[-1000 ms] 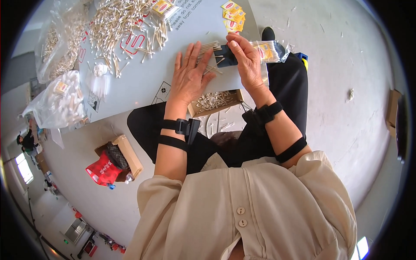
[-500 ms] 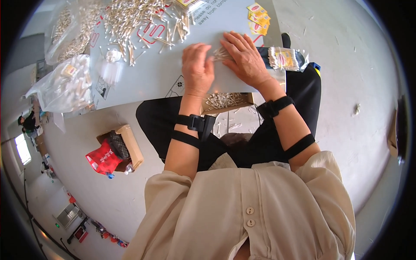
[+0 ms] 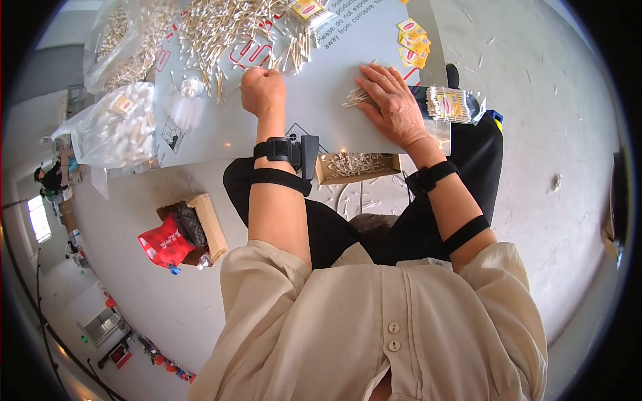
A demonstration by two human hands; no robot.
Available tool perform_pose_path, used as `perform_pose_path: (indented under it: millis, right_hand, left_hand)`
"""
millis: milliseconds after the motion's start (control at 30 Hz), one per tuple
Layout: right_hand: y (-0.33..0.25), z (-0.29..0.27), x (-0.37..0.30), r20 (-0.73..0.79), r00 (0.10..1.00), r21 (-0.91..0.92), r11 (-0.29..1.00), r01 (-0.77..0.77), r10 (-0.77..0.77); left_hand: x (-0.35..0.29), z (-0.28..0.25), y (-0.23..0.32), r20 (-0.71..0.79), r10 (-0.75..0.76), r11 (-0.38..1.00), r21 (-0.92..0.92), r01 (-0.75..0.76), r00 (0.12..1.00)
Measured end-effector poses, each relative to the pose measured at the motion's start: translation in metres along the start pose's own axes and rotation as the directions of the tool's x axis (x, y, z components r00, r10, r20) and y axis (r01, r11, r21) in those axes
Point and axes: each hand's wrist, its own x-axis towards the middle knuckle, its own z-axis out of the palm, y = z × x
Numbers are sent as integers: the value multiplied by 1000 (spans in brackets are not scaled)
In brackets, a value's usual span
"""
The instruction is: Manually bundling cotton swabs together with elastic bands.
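Note:
My left hand [image 3: 262, 91] is closed, knuckles up, at the near edge of a large loose pile of cotton swabs [image 3: 227, 33]. Its fingertips are turned away, so whatever they pinch is hidden. Flat on the grey tabletop [image 3: 314, 100], my right hand [image 3: 389, 103] rests with fingers stretched over a small bunch of cotton swabs [image 3: 357, 98]. Their ends poke out beside its thumb. Just right of that hand lies a clear pack of swabs [image 3: 447, 105] with a yellow label. Several yellow cards [image 3: 414, 43] are fanned out beyond it.
Clear bags of swabs [image 3: 114, 127] sit at the table's left, beside some clear empty sleeves [image 3: 182, 110]. Another labelled pack [image 3: 309, 12] stands at the far side. Below the table edge is a cardboard box of swabs [image 3: 358, 166]; a carton with a red bag [image 3: 167, 240] stands on the floor.
My left hand has moved left, away from my right hand, to the swab pile, and its fingers have closed. My right hand stays over the bunch. The whole view has shifted slightly.

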Motion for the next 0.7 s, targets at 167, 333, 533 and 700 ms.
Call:
perform_pose_path:
  millis: [167, 333, 533, 700]
  right_hand:
    - [0, -1, 0, -4, 1000, 30, 1000, 2, -1]
    - [-1, -6, -1, -28, 999, 179, 983, -35, 41]
    - [11, -2, -2, -208, 933, 498, 853, -156, 293]
    - [20, 3, 7, -66, 833, 900, 394, -189, 549]
  left_hand:
    - [0, -2, -16, -21, -83, 963, -260, 75, 996]
    - [-16, 8, -15, -237, -46, 861, -502, -81, 970]
    - [-56, 23, 30, 36, 756, 640, -254, -725, 654]
    - [-92, 33, 43, 81, 805, 589, -224, -777, 587]
